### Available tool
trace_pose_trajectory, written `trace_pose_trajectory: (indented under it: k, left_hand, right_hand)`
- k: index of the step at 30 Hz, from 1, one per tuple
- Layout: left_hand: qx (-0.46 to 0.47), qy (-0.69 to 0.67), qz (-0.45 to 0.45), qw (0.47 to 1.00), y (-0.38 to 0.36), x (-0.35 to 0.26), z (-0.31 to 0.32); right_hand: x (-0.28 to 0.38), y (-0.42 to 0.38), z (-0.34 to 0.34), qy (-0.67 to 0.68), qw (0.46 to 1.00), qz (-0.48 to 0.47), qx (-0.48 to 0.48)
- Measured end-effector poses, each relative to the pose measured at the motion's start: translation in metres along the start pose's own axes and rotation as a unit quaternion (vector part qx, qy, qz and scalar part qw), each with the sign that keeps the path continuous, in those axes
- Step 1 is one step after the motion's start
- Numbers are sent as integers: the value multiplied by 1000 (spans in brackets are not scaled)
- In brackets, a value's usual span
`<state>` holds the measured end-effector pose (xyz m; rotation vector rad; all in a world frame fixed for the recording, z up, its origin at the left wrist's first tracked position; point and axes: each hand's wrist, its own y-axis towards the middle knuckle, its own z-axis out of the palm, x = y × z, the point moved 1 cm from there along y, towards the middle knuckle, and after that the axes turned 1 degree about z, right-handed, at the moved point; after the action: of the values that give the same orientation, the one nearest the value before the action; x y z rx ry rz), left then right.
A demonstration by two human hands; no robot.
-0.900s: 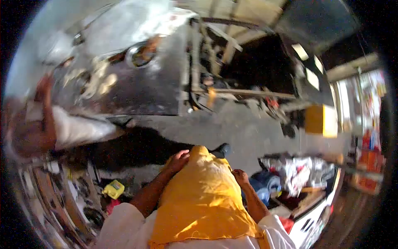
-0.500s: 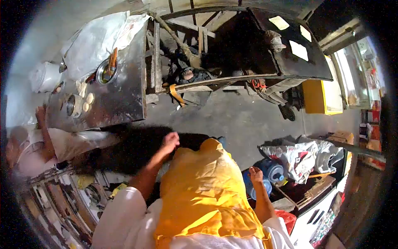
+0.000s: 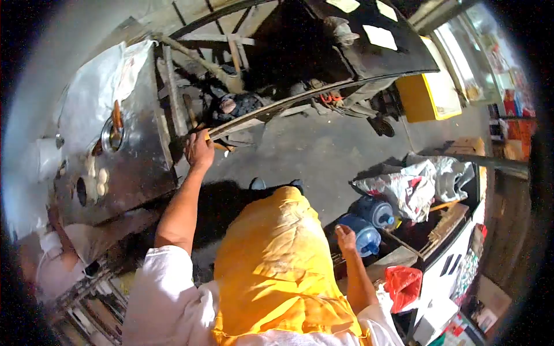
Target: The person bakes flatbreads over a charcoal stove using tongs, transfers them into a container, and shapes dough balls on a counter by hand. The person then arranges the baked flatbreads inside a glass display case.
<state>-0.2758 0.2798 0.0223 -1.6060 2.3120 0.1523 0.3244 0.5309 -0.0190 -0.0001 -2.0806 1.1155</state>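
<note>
My left hand (image 3: pixel 199 151) is at the near corner of the dark-topped wooden frame, its fingers closed around a yellow strip (image 3: pixel 221 146) that hangs there. Part of the strip is hidden by the hand. My right hand (image 3: pixel 346 237) hangs low beside my yellow apron (image 3: pixel 277 259), in front of a blue water jug (image 3: pixel 365 235). Its fingers are curled in, and whatever they may hold is too small to make out.
A co-worker (image 3: pixel 63 254) stands at the far left by a metal table (image 3: pixel 138 173) with a steel bowl (image 3: pixel 112 135). Plastic sacks (image 3: pixel 404 187) and a red bag (image 3: pixel 403 286) lie at right. A yellow box (image 3: pixel 418 99) stands at back right.
My left hand has reached forward and left from beside the apron to the frame's corner and closed on the yellow strip. The view has shifted; my right hand stays low by the jugs.
</note>
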Motion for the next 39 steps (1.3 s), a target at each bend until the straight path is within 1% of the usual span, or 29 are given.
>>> trace_pose_trajectory:
  k: [1,2,4,5,6,8,9,10,11,12,13,14,16,17,18,20,21,22,25,26,28,29,30,31,33,35,36,38,39]
  left_hand:
    - [-65,17,52,996,3,9,16]
    - [-65,13,59,996,13,20,31]
    - [-92,-139,59,984,26,37,50]
    - [-110,-155,56,980,26,25,48]
    - [-129,-170,53,976,26,12,46]
    - [-51,-381,107,917,-1,-64,-7]
    - [12,-421,54,905,-19,-97,-22]
    - [30,-431,108,895,-33,-112,-5]
    - [78,-434,146,885,-62,-163,-53]
    - [118,-466,171,860,-85,-190,-56]
    - [174,-480,219,832,-108,-216,-67]
    - [198,-457,298,815,-127,-242,-84]
    - [261,-460,421,737,-157,-282,-90]
    - [276,-453,467,707,-169,-299,-87]
    - [290,-446,511,675,-179,-314,-82]
    - [310,-423,569,634,-191,-342,-62]
    - [352,-396,575,624,-194,-355,-52]
    - [338,-378,592,626,-196,-370,-43]
    - [351,-339,608,626,-192,-417,-20]
    - [372,-343,577,641,-190,-432,-17]
    - [403,-347,515,672,-177,-459,-21]
    - [415,-366,461,694,-168,-465,-14]
    - [422,-386,405,714,-159,-468,-1]
    - [448,-400,331,728,-148,-472,7]
    - [420,-432,239,762,-120,-467,18]
    - [368,-479,166,780,-90,-455,32]
    - [337,-507,135,782,-76,-451,33]
    - [314,-588,44,744,-49,-440,35]
    - [296,-585,31,755,-32,-437,30]
  right_hand:
    - [0,-11,10,-52,998,21,-9]
    - [5,-25,19,-95,995,-7,9]
    - [61,-57,37,-161,987,15,15]
    - [58,-56,44,-215,977,2,16]
    - [35,-48,50,-171,985,7,12]
    - [110,-75,60,-138,990,-19,14]
    - [110,-70,70,-82,996,-30,19]
    - [112,-65,75,-27,998,-42,25]
    - [129,-63,80,37,998,-25,38]
    - [158,-68,83,63,996,-12,59]
    - [182,-68,82,140,985,15,101]
    - [201,-68,80,218,965,42,143]
    - [232,-68,71,407,883,20,232]
    - [244,-71,62,461,859,2,224]
    - [263,-78,49,529,827,30,190]
    - [272,-70,16,614,754,23,230]
    - [272,-65,2,612,767,34,191]
    - [273,-56,-14,607,779,41,153]
    - [261,-9,-61,565,814,33,127]
    - [257,2,-78,540,835,39,100]
    - [268,18,-117,506,842,3,187]
    - [267,29,-125,535,829,24,162]
    - [273,36,-142,504,843,-2,190]
    - [275,48,-149,493,851,5,183]
    - [291,65,-157,478,859,14,184]
    - [319,68,-159,345,931,4,118]
    - [324,77,-158,343,931,5,127]
    - [330,97,-154,285,948,-12,142]
    - [333,106,-149,289,945,-19,150]
